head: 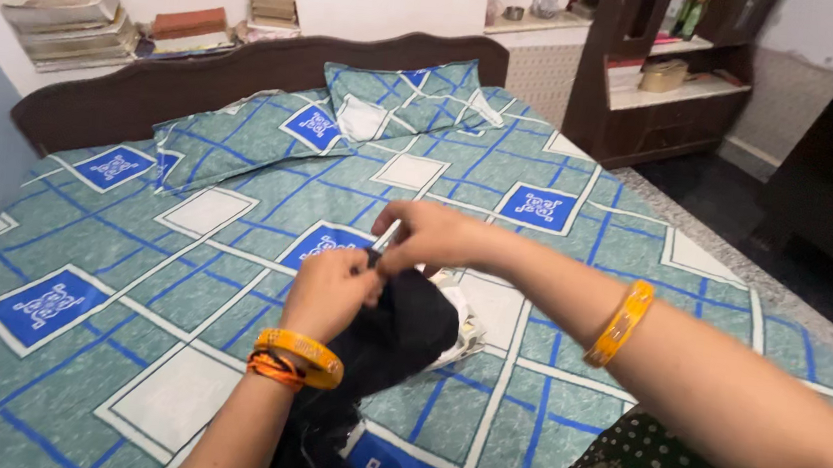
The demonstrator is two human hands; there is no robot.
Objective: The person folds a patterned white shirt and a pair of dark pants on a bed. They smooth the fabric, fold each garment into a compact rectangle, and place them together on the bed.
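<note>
Cloth on bed; pillows behind; shelf unit right of bed.

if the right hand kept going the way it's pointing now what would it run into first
The right hand points toward the person's left, so it would most likely meet the left hand first; the two are already almost touching over the black cloth. Depth between them is hard to judge.

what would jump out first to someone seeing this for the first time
First, the two hands meeting at centre: the left hand grips a bunched black cloth while the right hand pinches a small pale slim object, too small to identify, just above it. Bright orange-yellow bangles ring both wrists. Beneath everything spreads the green bedsheet with blue and white squares, with two matching pillows by the dark wooden headboard at the back.
</note>
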